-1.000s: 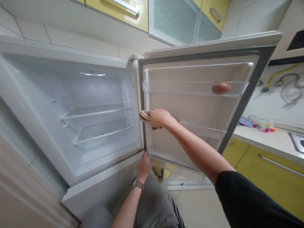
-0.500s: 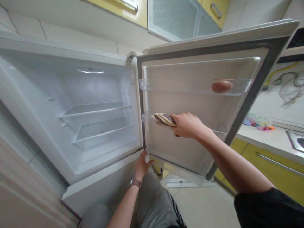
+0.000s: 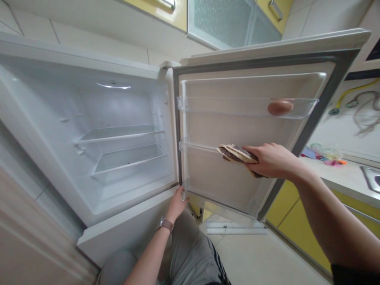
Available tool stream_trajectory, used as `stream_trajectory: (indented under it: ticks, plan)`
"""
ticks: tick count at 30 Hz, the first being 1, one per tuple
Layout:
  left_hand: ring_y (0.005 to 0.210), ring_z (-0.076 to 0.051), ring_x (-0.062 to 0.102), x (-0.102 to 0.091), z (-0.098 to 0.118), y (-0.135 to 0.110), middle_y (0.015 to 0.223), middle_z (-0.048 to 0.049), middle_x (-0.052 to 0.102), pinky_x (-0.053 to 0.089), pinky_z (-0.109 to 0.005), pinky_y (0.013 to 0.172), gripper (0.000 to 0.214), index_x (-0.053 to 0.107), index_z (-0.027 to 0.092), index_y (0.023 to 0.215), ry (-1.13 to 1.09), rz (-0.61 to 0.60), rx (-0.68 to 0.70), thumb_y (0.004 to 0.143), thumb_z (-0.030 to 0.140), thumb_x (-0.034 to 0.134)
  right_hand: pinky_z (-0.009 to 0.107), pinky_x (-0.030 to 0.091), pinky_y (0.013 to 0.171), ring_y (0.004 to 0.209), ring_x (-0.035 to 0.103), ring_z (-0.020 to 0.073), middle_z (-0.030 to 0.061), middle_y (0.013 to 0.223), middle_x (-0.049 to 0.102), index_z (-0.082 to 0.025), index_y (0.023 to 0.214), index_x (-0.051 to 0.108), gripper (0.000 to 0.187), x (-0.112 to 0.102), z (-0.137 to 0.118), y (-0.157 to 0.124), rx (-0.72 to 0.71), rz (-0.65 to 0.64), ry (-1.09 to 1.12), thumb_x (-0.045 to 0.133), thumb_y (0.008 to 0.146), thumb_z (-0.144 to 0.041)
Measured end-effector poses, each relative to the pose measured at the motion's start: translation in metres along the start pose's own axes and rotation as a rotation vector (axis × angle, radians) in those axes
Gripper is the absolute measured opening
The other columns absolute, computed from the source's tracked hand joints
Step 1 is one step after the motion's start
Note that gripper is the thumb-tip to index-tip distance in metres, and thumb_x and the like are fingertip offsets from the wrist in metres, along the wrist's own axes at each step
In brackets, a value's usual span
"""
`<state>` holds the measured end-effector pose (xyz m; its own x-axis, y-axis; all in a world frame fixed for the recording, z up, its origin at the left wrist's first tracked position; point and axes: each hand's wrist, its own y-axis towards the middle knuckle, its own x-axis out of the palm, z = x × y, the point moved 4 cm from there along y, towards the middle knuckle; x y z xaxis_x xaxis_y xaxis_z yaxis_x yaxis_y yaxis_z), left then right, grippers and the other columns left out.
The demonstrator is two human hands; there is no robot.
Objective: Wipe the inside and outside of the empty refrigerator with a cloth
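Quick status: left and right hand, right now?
Left hand: touching the bottom corner of the fridge door; grip cannot be told.
Right hand: closed on a folded cloth at the lower door shelf.

Brown egg [image 3: 280,107] lying at the right end of the clear upper door rack [image 3: 225,106]. Two glass shelves [image 3: 118,132] inside the white compartment, one above the other. Overhead, yellow cupboard fronts [image 3: 160,12] beside a frosted glass pane [image 3: 219,19]. At right, a pale desk [image 3: 335,174] with colourful scraps [image 3: 323,156], a yellow hose [image 3: 353,93] on the wall above, yellow drawers [image 3: 285,213] below. White strip [image 3: 236,228] flat on the floor tiles.
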<state>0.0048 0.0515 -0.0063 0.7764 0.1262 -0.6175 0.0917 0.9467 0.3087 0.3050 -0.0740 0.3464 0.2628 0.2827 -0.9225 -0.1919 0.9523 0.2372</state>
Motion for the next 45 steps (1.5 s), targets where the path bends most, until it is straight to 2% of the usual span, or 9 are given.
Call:
stream_trajectory:
  ticks: [2, 4, 9, 12, 14, 22, 34, 39, 45]
  plan:
    - [0.121, -0.025, 0.070, -0.014, 0.007, 0.010, 0.134, -0.0119, 0.068, 0.053, -0.038, 0.105, 0.046, 0.057, 0.020, 0.132, -0.066, -0.014, 0.065, 0.089, 0.011, 0.070, 0.031, 0.032, 0.066, 0.068, 0.063, 0.0229, 0.0056, 0.081, 0.073, -0.029, 0.109, 0.070, 0.031, -0.001, -0.003, 0.005, -0.012, -0.017, 0.008, 0.054, 0.088, -0.046]
    - [0.128, -0.025, 0.066, -0.039, 0.028, 0.021, 0.141, -0.0123, 0.064, 0.051, -0.042, 0.113, 0.054, 0.056, 0.021, 0.139, -0.077, 0.085, 0.150, 0.088, 0.009, 0.068, 0.031, 0.032, 0.066, 0.069, 0.064, 0.0232, 0.0064, 0.083, 0.074, -0.028, 0.111, 0.070, 0.031, -0.002, -0.007, 0.010, -0.037, -0.033, 0.019, 0.055, 0.089, -0.045]
    - [0.153, -0.029, 0.043, -0.114, 0.131, 0.041, 0.159, -0.0140, 0.046, 0.035, -0.050, 0.130, 0.070, 0.047, 0.024, 0.153, 0.071, 0.464, 0.427, 0.088, 0.012, 0.069, 0.029, 0.033, 0.063, 0.070, 0.065, 0.0208, 0.0060, 0.088, 0.077, -0.027, 0.116, 0.068, 0.032, -0.010, -0.023, 0.030, -0.114, -0.093, 0.091, 0.058, 0.090, -0.043]
    - [0.159, -0.032, 0.031, -0.134, 0.182, 0.050, 0.166, -0.0142, 0.040, 0.029, -0.051, 0.134, 0.078, 0.043, 0.022, 0.158, 0.190, 0.462, 0.548, 0.087, 0.012, 0.073, 0.028, 0.036, 0.062, 0.069, 0.066, 0.0198, 0.0061, 0.090, 0.078, -0.026, 0.116, 0.068, 0.030, -0.013, -0.039, 0.049, -0.180, -0.145, 0.142, 0.058, 0.091, -0.041]
    - [0.160, -0.032, 0.031, -0.139, 0.197, 0.056, 0.165, -0.0147, 0.043, 0.029, -0.051, 0.134, 0.075, 0.044, 0.019, 0.156, 0.220, 0.431, 0.571, 0.087, 0.013, 0.074, 0.029, 0.038, 0.062, 0.070, 0.067, 0.0205, 0.0071, 0.091, 0.079, -0.025, 0.114, 0.068, 0.029, -0.013, -0.050, 0.062, -0.234, -0.155, 0.154, 0.059, 0.091, -0.040]
    - [0.145, -0.033, 0.051, -0.145, 0.205, 0.061, 0.143, -0.0144, 0.061, 0.044, -0.052, 0.123, 0.046, 0.056, 0.020, 0.140, 0.302, 0.416, 0.533, 0.097, 0.025, 0.071, 0.028, 0.046, 0.073, 0.090, 0.073, 0.0241, 0.0091, 0.106, 0.079, -0.025, 0.118, 0.069, 0.037, -0.011, -0.055, 0.084, -0.315, -0.064, 0.177, 0.060, 0.092, -0.049]
    - [0.154, -0.031, 0.041, -0.144, 0.206, 0.059, 0.150, -0.0112, 0.056, 0.037, -0.051, 0.130, 0.063, 0.051, 0.023, 0.146, 0.287, 0.330, 0.555, 0.087, 0.007, 0.066, 0.030, 0.051, 0.079, 0.093, 0.073, 0.0254, 0.0074, 0.110, 0.079, -0.023, 0.135, 0.068, 0.062, -0.005, 0.043, 0.039, -0.166, -0.305, 0.251, 0.060, 0.087, -0.061]
    - [0.155, -0.032, 0.039, -0.140, 0.204, 0.061, 0.152, -0.0124, 0.055, 0.036, -0.053, 0.131, 0.066, 0.049, 0.021, 0.147, 0.290, 0.330, 0.553, 0.085, 0.005, 0.065, 0.028, 0.049, 0.074, 0.086, 0.071, 0.0227, 0.0069, 0.103, 0.079, -0.021, 0.121, 0.074, 0.060, -0.007, 0.028, 0.048, -0.165, -0.239, 0.251, 0.049, 0.093, -0.069]
    - [0.155, -0.032, 0.039, -0.139, 0.202, 0.060, 0.152, -0.0132, 0.054, 0.035, -0.052, 0.131, 0.068, 0.048, 0.021, 0.148, 0.313, 0.352, 0.564, 0.085, 0.006, 0.065, 0.025, 0.045, 0.072, 0.090, 0.071, 0.0215, 0.0116, 0.107, 0.078, -0.016, 0.115, 0.077, 0.059, -0.010, -0.027, 0.095, -0.178, -0.215, 0.232, 0.046, 0.101, -0.064]
